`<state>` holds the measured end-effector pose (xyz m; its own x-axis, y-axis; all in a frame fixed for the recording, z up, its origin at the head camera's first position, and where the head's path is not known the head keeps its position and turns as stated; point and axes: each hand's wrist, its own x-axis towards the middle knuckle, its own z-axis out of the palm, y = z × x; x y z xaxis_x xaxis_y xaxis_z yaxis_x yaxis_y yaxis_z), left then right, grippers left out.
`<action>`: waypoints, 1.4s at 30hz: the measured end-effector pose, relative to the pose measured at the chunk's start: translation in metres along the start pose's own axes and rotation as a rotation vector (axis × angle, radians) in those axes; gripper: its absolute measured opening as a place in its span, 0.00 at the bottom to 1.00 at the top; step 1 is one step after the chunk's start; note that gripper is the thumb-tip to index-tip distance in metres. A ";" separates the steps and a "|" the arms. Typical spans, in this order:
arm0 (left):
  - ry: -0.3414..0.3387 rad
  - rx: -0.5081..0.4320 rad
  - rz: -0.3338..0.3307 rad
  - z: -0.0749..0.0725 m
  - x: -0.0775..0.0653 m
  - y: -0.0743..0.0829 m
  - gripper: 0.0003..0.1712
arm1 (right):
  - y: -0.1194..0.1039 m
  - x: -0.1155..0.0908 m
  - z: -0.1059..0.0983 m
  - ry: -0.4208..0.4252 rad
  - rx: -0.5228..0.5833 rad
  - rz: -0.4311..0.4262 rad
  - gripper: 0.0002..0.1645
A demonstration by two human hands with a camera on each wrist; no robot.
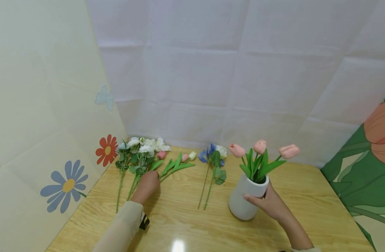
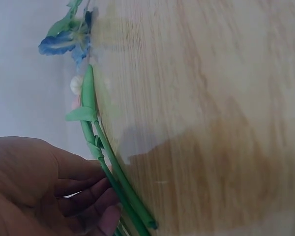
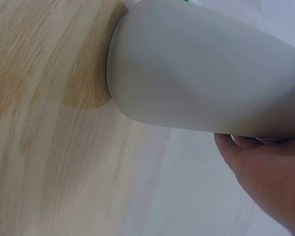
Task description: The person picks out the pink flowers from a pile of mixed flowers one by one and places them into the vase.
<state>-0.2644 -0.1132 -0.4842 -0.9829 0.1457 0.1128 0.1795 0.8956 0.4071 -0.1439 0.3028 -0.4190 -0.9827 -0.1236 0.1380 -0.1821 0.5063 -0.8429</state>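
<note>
A white vase (image 1: 244, 201) with several pink tulips (image 1: 259, 147) and green leaves in it is at the right of the wooden table. My right hand (image 1: 268, 203) grips it from the right side, thumb across the front below the rim; in the right wrist view, the vase wall (image 3: 196, 73) hides most fingers. On the left, my left hand (image 1: 149, 183) reaches down among the lying flowers. Its curled fingers are right at the green tulip stems (image 2: 120, 184), pinching near their lower part. A pink tulip head (image 1: 161, 155) and another pair of tulips (image 1: 184, 157) lie just beyond.
White flowers (image 1: 147, 146) with leafy stems lie at the table's back left. Between the hands lie a blue flower (image 1: 203, 156) and a white rose (image 1: 222, 151) on long stems. A pale cloth (image 1: 192, 77) hangs behind, with a flower-printed sheet (image 1: 38, 122) at left.
</note>
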 end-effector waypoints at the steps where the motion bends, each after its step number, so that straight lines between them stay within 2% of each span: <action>1: -0.001 -0.002 -0.002 0.000 0.000 0.000 0.09 | 0.000 0.000 0.000 0.001 0.001 0.001 0.60; 14: -0.011 0.015 -0.037 0.001 0.002 0.003 0.08 | -0.001 0.000 0.000 -0.002 0.007 0.002 0.62; 24: 0.023 0.054 -0.033 0.007 0.006 0.000 0.10 | 0.001 0.000 0.000 -0.006 0.014 -0.007 0.62; 29: 0.039 0.051 -0.040 0.006 0.004 0.002 0.10 | 0.001 0.000 0.000 -0.006 0.022 -0.002 0.62; 36: 0.080 0.051 -0.017 0.005 0.001 0.002 0.11 | 0.000 0.000 0.000 -0.001 0.012 0.005 0.61; 42: 0.090 0.056 -0.033 0.003 0.001 0.002 0.10 | 0.001 0.000 0.000 -0.005 0.014 0.005 0.60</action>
<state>-0.2656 -0.1103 -0.4859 -0.9801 0.0792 0.1820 0.1416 0.9217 0.3612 -0.1436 0.3029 -0.4197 -0.9835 -0.1250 0.1311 -0.1763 0.4949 -0.8509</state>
